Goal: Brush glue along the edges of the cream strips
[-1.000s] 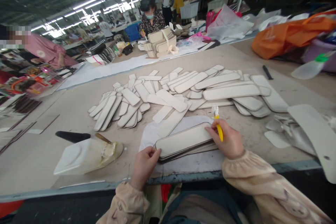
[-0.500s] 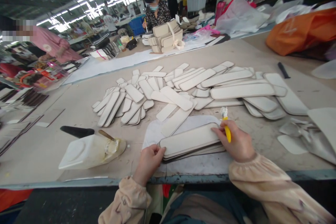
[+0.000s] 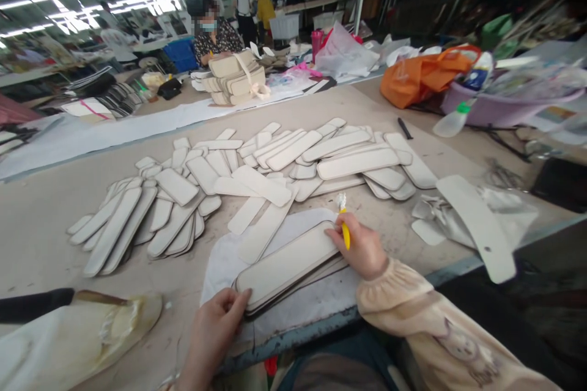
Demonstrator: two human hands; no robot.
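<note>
A small stack of long cream rounded panels (image 3: 287, 266) lies on a white sheet (image 3: 220, 269) at the table's near edge. My left hand (image 3: 213, 330) grips the stack's near-left end, thumb on top. My right hand (image 3: 360, 247) rests its fingertips on the stack's far-right end while closed round a yellow-handled brush (image 3: 344, 229), bristles pointing up. Behind the stack, many more cream panels (image 3: 257, 165) lie spread in overlapping rows across the table.
A white glue container (image 3: 68, 339) with a black-handled tool lies at the near left. Loose cut pieces (image 3: 463, 220) sit at the right. A tied bundle of panels (image 3: 236, 76), an orange bag (image 3: 422, 76) and a lilac basin (image 3: 499, 107) stand farther back. A person sits across the table.
My head has turned right and tilted, so everything sits further left in view. Both hands keep the same hold on the stack and the brush.
</note>
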